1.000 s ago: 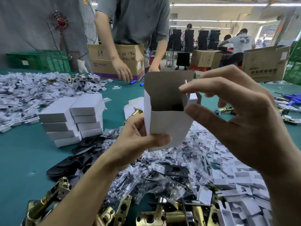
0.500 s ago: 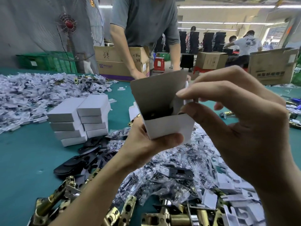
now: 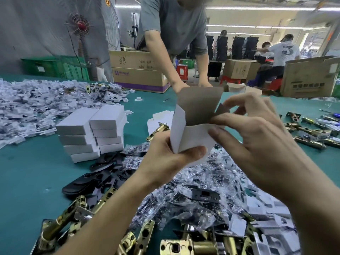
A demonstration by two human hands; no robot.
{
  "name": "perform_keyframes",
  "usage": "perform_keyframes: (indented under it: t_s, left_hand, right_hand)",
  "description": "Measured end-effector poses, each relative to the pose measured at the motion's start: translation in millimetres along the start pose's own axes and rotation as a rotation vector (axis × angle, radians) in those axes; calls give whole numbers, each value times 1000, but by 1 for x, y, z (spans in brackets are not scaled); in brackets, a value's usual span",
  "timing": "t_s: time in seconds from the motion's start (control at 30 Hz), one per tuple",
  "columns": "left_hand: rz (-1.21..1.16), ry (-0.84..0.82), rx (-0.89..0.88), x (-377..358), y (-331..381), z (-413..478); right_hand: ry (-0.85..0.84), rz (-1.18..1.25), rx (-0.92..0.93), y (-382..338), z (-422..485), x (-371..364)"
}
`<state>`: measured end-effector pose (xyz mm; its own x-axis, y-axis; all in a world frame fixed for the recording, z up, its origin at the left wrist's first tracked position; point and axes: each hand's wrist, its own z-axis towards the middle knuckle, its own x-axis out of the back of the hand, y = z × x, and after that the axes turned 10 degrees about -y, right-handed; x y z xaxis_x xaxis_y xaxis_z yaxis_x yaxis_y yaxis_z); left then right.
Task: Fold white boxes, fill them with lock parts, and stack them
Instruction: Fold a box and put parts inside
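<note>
1. Far left: a heap of small white card pieces point(image 3: 27, 107) on the green table point(image 3: 27, 181). Just right of it, a stack of closed boxes point(image 3: 92, 133) in two columns.
2. Left hand point(image 3: 163, 162) grips the white box point(image 3: 191, 137) low down, thumb across its near face. It holds the box up over the bagged parts point(image 3: 193, 181).
3. Box top is open, tall lid flap upright. The card looks thin and light and likely to crease, so hold it by the folded corners.
4. Right hand point(image 3: 257, 148) pinches the small side flap point(image 3: 221, 109) between thumb and forefinger.
5. Far right: brass latch bolts point(image 3: 309, 138) lie on the table.
</note>
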<state>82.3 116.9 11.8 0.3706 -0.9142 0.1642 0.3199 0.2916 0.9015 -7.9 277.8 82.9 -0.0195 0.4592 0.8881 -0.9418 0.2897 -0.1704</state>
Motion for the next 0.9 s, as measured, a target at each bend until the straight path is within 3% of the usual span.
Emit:
perform_keyframes:
  t_s: [0.17, 0.43, 0.6, 0.8, 0.83, 0.9]
  left_hand:
    - [39, 37, 82, 3, -8, 3]
    - [71, 22, 118, 2, -9, 3]
    - [85, 29, 137, 5, -10, 2]
    - [-98, 226, 167, 14, 0, 3]
    - [-127, 282, 142, 17, 3, 3]
    - [-139, 408, 89, 24, 8, 5]
  right_hand:
    - [-242, 190, -91, 10, 4, -8]
    - [-110, 371, -60, 17, 11, -19]
    - [-240, 341, -72, 20, 11, -24]
    - [167, 647, -116, 18, 11, -26]
    - [149, 641, -143, 18, 12, -29]
    - [-94, 516, -183, 19, 16, -38]
